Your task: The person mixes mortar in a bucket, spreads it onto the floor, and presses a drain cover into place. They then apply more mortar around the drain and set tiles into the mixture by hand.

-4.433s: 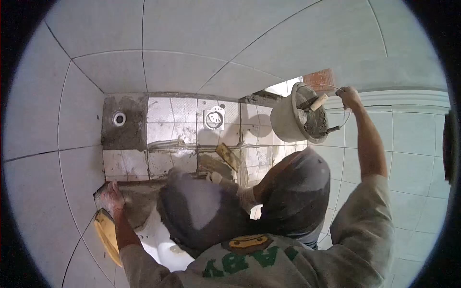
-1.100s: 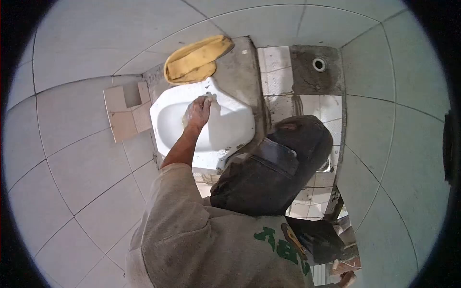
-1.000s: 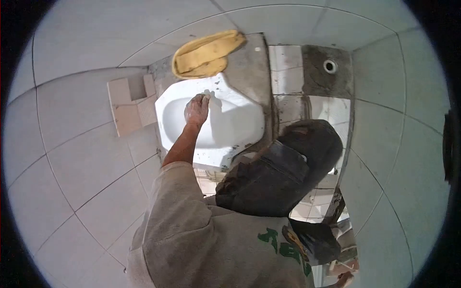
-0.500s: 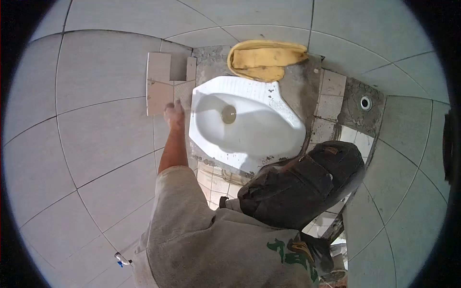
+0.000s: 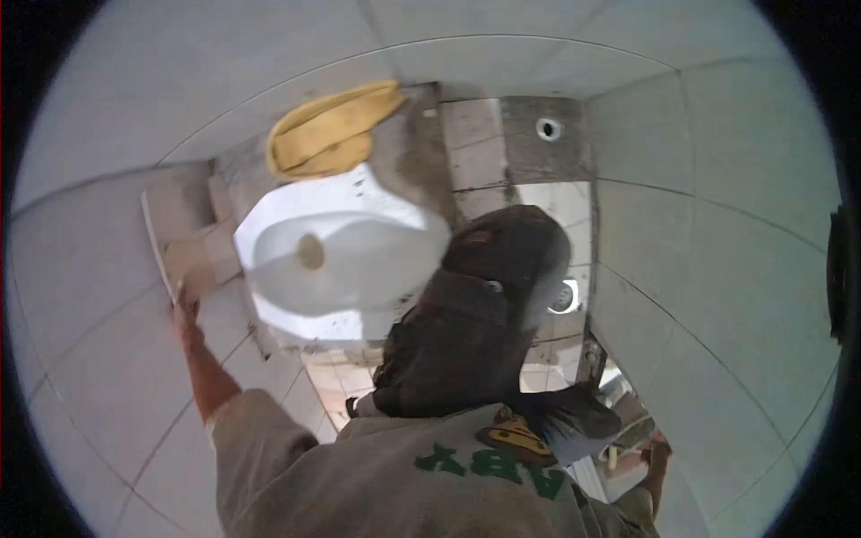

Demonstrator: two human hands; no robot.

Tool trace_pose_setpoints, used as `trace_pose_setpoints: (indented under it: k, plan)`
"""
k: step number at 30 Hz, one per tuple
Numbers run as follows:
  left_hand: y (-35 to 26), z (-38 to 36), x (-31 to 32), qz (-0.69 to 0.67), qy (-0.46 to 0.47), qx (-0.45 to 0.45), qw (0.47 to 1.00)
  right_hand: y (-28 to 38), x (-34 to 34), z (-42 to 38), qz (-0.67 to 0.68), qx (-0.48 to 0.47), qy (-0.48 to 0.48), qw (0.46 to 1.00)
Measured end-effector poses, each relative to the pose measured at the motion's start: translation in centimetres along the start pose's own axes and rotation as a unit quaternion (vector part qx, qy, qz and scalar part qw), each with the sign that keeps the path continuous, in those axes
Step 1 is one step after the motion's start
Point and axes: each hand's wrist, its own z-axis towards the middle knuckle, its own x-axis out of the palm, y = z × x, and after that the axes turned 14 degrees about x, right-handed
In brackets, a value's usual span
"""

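My left hand (image 5: 186,307) reaches to the lower corner of a beige cut tile (image 5: 184,260) on the left wall. The tile has a notch at its upper part and its side edge stands out from the wall. Blur hides whether my fingers grip the tile or only touch it. My right hand (image 5: 658,448) is low at the right, beside pale items (image 5: 619,457) that I cannot make out; its fingers are partly hidden. A white squat toilet pan (image 5: 345,264) lies in the floor between my left arm and my bent, dark-trousered knee.
A folded yellow pad (image 5: 332,134) lies behind the pan against the back wall. A white pipe opening (image 5: 549,130) sits in bare cement at the back right. A round floor drain (image 5: 563,297) is right of my knee. Tiled walls stand close on both sides.
The view has swung right, so the pan and tile sit farther left and lower. My right hand has come into view at the lower right. My left hand remains by the tile's lower edge.
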Motion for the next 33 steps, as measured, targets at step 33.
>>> trace_pose_setpoints:
  k: [33]
  plan:
    - [-22.5, -15.5, 2.6, 0.203, 0.261, 0.283, 0.901, 11.9, 10.4, -8.7, -0.542, -0.455, 0.039, 0.706]
